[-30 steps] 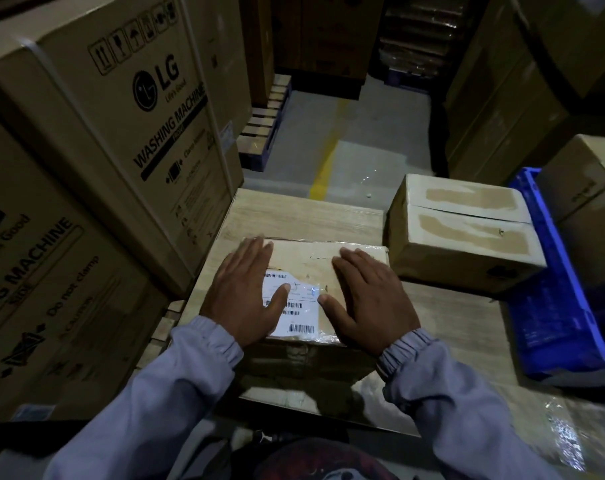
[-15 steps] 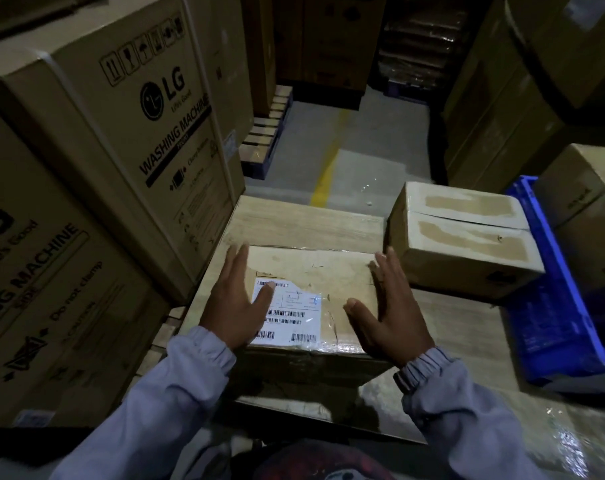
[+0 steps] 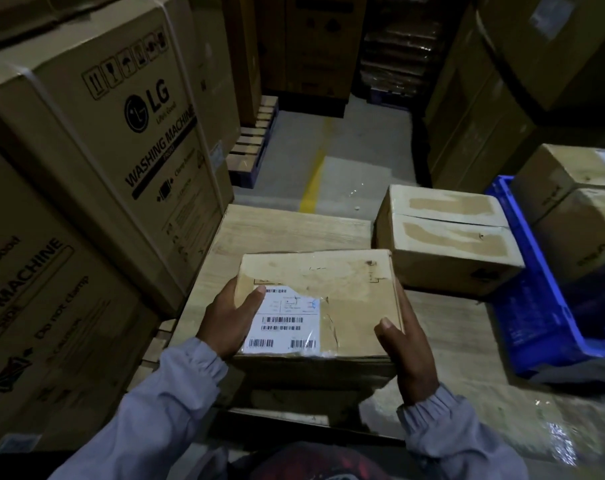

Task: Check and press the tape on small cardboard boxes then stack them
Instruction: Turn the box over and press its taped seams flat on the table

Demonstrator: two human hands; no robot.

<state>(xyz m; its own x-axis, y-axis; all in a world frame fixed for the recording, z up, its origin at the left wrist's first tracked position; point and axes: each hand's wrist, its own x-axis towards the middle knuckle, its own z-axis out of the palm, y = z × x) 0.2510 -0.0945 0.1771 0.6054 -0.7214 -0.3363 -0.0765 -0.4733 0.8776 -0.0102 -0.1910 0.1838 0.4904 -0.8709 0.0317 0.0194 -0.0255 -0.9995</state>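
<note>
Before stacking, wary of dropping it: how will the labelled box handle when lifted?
Probably stiff: the labelled box shows square edges between the left hand and right hand. Its glossy tape may feel slippery. Flat and low, unlikely to tip.

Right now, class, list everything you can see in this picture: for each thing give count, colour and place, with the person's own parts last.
labelled box: one, brown, centre, held from both sides
label: one, white with barcodes, on that box's top
taped box: one, brown, behind right on the wooden top
wooden top: one, pale, centre
crate: one, blue, right
far boxes: two, brown, right edge
washing machine cartons: two, brown, left
pallet: one, wood, floor behind
floor line: one, yellow, aisle
sleeves: two, pale grey, bottom
left hand: grips box's left side, thumb on label
right hand: grips box's right side
</note>
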